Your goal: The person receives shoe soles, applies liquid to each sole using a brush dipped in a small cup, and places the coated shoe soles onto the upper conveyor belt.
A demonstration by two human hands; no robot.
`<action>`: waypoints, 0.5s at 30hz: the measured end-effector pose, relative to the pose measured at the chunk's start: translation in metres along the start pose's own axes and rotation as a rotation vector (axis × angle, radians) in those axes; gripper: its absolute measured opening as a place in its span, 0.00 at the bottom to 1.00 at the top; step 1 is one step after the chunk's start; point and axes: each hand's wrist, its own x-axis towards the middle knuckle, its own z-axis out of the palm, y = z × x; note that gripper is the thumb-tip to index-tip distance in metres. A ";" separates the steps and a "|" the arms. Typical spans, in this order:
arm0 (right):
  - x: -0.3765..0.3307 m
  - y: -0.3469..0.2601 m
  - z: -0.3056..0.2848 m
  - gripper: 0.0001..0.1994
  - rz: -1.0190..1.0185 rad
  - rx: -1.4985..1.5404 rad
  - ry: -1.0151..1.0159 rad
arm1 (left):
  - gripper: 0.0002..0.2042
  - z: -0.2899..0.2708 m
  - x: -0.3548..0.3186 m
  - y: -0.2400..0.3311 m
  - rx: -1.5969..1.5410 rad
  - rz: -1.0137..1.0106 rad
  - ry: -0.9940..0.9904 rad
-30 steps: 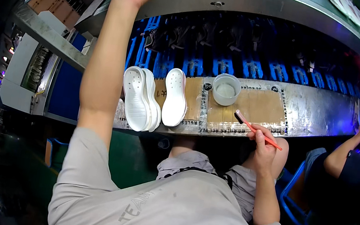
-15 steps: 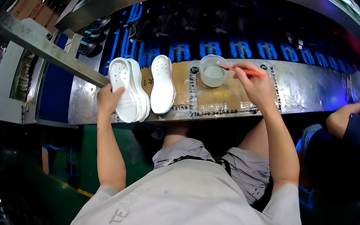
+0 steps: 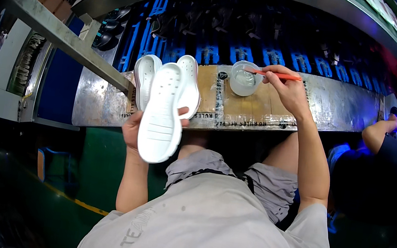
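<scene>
A white shoe sole (image 3: 162, 118) is raised off the bench, its holed toe end pointing away from me. My left hand (image 3: 137, 130) grips it from underneath, fingertips showing at its right edge. Behind it, more white soles (image 3: 145, 72) lie on the bench, and another white sole (image 3: 190, 84) sits just to the right. In my right hand (image 3: 286, 88) is an orange-handled brush (image 3: 287, 77), pinched between thumb and fingers. Its tip reaches into a translucent plastic cup (image 3: 243, 87) holding a whitish liquid.
Cardboard (image 3: 262, 110) taped to the metal bench (image 3: 334, 106) lies under the cup. Beyond runs a conveyor with blue holders (image 3: 242, 54). A metal bar (image 3: 67, 38) crosses at left. At right, another person's arm (image 3: 380, 128) rests near the bench.
My left hand has lifted one sole from the bench and brought it nearer and to the right. My right hand keeps the brush at the cup. The view has shifted slightly.
</scene>
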 end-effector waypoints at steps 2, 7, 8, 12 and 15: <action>-0.005 0.002 0.003 0.10 0.037 -0.121 -0.008 | 0.42 -0.004 0.002 -0.017 -0.020 -0.045 0.057; -0.020 -0.016 -0.005 0.10 -0.118 -0.153 -0.026 | 0.43 -0.013 0.011 -0.030 0.050 -0.168 -0.032; -0.023 -0.024 -0.008 0.10 -0.205 -0.117 -0.077 | 0.44 -0.012 0.012 -0.031 0.066 -0.202 -0.026; -0.032 -0.059 -0.010 0.09 -0.351 -0.054 -0.383 | 0.47 0.000 0.011 -0.030 0.064 -0.326 0.099; -0.029 -0.063 -0.003 0.09 -0.339 -0.036 -0.458 | 0.45 0.009 0.015 -0.038 0.079 -0.386 -0.004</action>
